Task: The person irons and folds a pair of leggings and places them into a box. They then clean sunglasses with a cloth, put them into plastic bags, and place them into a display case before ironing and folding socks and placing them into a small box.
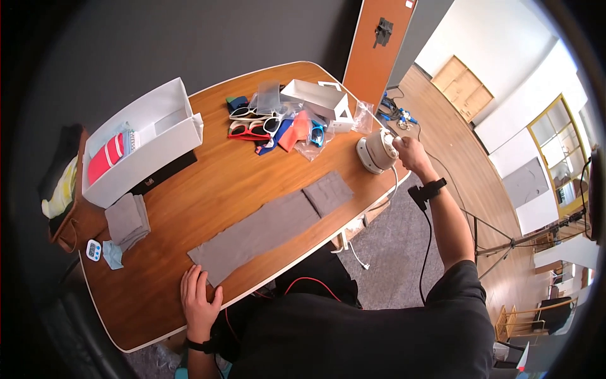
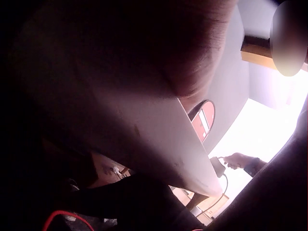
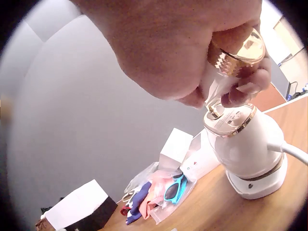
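My right hand [image 1: 413, 156] grips the handle of a white corded garment steamer [image 1: 379, 151] with gold trim. In the right wrist view the fingers [image 3: 250, 89] wrap the handle, and the steamer body [image 3: 243, 144] stands upright on a white base at the table's right end. A long grey cloth [image 1: 259, 227] lies flat across the table, its far right end [image 1: 328, 191] folded over. My left hand [image 1: 201, 303] rests at the table's front edge, fingers spread beside the cloth's near left corner. The left wrist view is mostly dark and shows the table's underside.
Sunglasses [image 1: 249, 129], plastic bags and a small white box [image 1: 315, 98] clutter the table's back. A big white box [image 1: 142, 170] holds packets at left. Near it are folded grey cloths [image 1: 128, 221], a timer [image 1: 93, 250] and a blue piece of fabric [image 1: 112, 254]. The steamer's cord [image 1: 395, 183] hangs over the edge.
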Demonstrator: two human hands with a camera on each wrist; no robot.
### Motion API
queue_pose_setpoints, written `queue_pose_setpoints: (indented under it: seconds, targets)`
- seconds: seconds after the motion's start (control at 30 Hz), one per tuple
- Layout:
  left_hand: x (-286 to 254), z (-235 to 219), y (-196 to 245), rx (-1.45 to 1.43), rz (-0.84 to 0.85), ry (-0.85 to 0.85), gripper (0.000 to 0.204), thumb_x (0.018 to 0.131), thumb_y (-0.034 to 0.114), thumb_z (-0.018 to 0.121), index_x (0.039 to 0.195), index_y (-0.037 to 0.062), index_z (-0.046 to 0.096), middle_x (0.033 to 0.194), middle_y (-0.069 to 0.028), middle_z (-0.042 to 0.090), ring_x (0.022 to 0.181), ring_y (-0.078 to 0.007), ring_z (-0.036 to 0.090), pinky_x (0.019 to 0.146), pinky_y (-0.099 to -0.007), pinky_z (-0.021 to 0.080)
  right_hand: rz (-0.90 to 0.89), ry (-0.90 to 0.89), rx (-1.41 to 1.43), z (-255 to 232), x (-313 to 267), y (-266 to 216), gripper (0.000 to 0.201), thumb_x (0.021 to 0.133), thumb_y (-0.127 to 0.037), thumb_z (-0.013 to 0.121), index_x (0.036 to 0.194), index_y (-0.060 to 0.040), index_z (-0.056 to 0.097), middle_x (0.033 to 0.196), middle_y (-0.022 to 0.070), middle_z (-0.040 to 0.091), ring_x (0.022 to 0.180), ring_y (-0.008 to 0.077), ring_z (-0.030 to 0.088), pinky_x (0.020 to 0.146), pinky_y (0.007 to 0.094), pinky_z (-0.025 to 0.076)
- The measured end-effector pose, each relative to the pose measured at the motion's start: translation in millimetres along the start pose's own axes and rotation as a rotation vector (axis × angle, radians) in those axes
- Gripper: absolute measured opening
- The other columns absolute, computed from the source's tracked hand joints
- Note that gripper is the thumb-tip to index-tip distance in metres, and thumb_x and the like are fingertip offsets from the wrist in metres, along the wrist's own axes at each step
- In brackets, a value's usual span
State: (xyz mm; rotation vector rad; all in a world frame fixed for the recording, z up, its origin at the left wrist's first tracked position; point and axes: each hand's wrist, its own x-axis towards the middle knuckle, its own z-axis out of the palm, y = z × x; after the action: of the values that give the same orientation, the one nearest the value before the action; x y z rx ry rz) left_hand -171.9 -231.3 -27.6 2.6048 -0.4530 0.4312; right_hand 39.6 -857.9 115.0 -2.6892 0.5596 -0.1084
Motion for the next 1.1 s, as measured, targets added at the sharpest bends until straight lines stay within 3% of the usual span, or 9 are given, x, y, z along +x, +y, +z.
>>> queue_pose_setpoints:
  seconds: [0.17,0.47,0.5,0.57,0.6,0.77,0.9,0.97,1.1]
  targets:
    - [1,-3,3,0.023,0.005,-0.011,0.048,0.084,0.015,0.08,0.125,-0.0045,0.065,0.142,-0.0231,0.061,0.132,-0.0455,0.058,0.115,-0.058,0.046,0.071,-0.097,0.056,7,-1,-18,0.051,0.103,-0.037,0.053,0.092,0.0098,0.07,0.093,0.0348,0.072,0.096,0.0481,0.074,0.088,0.0534,0.057]
    - [-1,-2,2,0.035,-0.018,-0.012,0.045,0.087,0.014,0.078,0.126,-0.0038,0.066,0.143,-0.0212,0.061,0.134,-0.0439,0.058,0.116,-0.0551,0.046,-0.254,-0.117,-0.341,27,29,-3,0.039,0.106,-0.029,0.049,0.103,0.0011,0.073,0.102,0.0334,0.071,0.102,0.0502,0.07,0.092,0.0579,0.055]
    - [-1,-2,3,0.022,-0.021,-0.01,0.046,0.085,0.014,0.079,0.125,-0.0042,0.066,0.143,-0.0218,0.062,0.133,-0.0445,0.058,0.115,-0.0564,0.046,-0.361,-0.027,-0.393,28,24,2,0.034,0.105,-0.027,0.055,0.104,0.0019,0.072,0.1,0.032,0.071,0.099,0.0477,0.071,0.09,0.0572,0.055]
    - [1,-1,3,0.012,-0.029,-0.005,0.046,0.084,0.014,0.08,0.124,-0.0046,0.066,0.142,-0.0223,0.062,0.131,-0.0451,0.059,0.115,-0.0577,0.047,-0.571,0.625,-0.351,39,-6,-27,0.027,0.104,-0.025,0.061,0.108,-0.0001,0.07,0.099,0.0281,0.071,0.096,0.045,0.071,0.086,0.0554,0.056]
    - [1,-1,2,0.015,-0.019,-0.002,0.046,0.084,0.014,0.08,0.124,-0.0047,0.066,0.142,-0.0224,0.062,0.131,-0.0452,0.059,0.114,-0.0576,0.047,-0.645,0.581,-0.262,38,-18,-41,0.025,0.104,-0.025,0.065,0.112,-0.0014,0.069,0.101,0.0239,0.072,0.092,0.0432,0.071,0.084,0.053,0.057]
    - [2,-1,2,0.014,0.0,0.002,0.046,0.084,0.014,0.08,0.124,-0.0046,0.066,0.142,-0.0225,0.062,0.13,-0.0454,0.059,0.114,-0.0574,0.047,-0.275,-0.186,-0.03,117,-57,-48,0.053,0.092,-0.046,0.079,0.104,0.0045,0.068,0.105,0.0273,0.075,0.105,0.0452,0.073,0.092,0.0527,0.058]
    - [1,-3,3,0.001,-0.009,0.007,0.047,0.084,0.015,0.081,0.124,-0.0036,0.065,0.142,-0.0223,0.062,0.13,-0.0453,0.059,0.113,-0.0568,0.048,-0.259,-0.125,-0.117,143,-66,-47,0.054,0.087,-0.045,0.083,0.1,0.0064,0.073,0.096,0.0264,0.077,0.095,0.043,0.076,0.087,0.0504,0.059]
    - [0,-3,2,-0.001,-0.013,0.002,0.047,0.084,0.015,0.081,0.124,-0.0033,0.065,0.142,-0.0222,0.062,0.13,-0.0452,0.059,0.113,-0.0565,0.048,-0.196,-0.375,-0.006,130,-52,-46,0.046,0.085,-0.039,0.083,0.098,0.0044,0.077,0.091,0.0238,0.078,0.087,0.0382,0.076,0.081,0.0474,0.059]
    - [-1,0,0,-0.015,-0.023,0.005,0.046,0.085,0.014,0.081,0.125,-0.003,0.066,0.144,-0.0221,0.061,0.133,-0.0444,0.057,0.114,-0.0541,0.047,-0.157,-0.287,0.129,122,-51,-44,0.04,0.083,-0.034,0.084,0.094,0.0038,0.077,0.084,0.0207,0.077,0.082,0.0327,0.076,0.077,0.0438,0.059]
